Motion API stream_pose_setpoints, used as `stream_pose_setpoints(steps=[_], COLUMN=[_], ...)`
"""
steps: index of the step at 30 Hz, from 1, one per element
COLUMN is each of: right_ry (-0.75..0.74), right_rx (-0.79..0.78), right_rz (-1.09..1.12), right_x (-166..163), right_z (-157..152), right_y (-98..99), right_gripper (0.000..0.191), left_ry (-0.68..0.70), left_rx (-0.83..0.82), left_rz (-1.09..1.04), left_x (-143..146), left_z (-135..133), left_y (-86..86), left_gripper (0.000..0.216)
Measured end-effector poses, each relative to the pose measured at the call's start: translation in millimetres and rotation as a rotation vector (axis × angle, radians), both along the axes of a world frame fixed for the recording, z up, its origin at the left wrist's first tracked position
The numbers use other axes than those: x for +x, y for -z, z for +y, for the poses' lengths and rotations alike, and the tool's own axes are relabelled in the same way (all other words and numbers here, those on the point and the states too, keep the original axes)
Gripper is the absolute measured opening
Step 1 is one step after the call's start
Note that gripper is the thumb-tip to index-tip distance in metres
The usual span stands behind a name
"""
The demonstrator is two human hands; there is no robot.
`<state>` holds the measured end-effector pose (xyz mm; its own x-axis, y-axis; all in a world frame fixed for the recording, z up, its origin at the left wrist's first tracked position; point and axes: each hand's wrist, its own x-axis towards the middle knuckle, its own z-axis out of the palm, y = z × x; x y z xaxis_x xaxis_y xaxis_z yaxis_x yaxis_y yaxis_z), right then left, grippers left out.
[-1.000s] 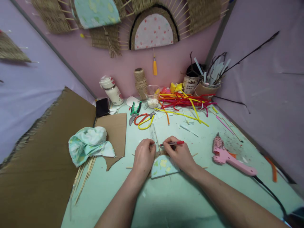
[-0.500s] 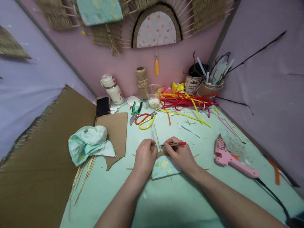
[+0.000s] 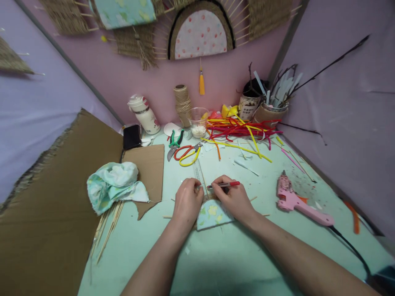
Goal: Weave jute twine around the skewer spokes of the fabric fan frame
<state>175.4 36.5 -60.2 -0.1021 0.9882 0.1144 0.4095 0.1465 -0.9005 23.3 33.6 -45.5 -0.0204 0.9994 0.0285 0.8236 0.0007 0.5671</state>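
My right hand is closed round a red pen whose tip points left at a clear ruler. My left hand presses down on the ruler's near end, fingers curled over it. Under both hands lies a small half-round piece covered in pale blue flowered cloth with a straw-coloured edge. Thin wooden sticks poke out from beneath it on both sides.
Crumpled flowered cloth and bamboo skewers lie on the left beside cardboard sheets. Scissors, green pliers, a twine spool, a flask and coloured pipe cleaners sit behind. A pink glue gun lies right.
Both hands stay in place on the ruler and pen. Only the camera view has shifted slightly.
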Motion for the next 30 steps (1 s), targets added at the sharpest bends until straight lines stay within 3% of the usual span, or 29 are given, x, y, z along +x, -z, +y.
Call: stream_pose_setpoints(steps=[30], right_ry=[-0.005], right_rx=[0.030], right_rz=[-0.086], right_x=[0.2], right_z=[-0.4], right_y=[-0.4], right_gripper=[0.016], left_ry=[0.027], left_rx=[0.038], left_rz=[-0.002], left_x=[0.4], left_z=[0.2], left_y=[3.4], left_gripper=[0.006])
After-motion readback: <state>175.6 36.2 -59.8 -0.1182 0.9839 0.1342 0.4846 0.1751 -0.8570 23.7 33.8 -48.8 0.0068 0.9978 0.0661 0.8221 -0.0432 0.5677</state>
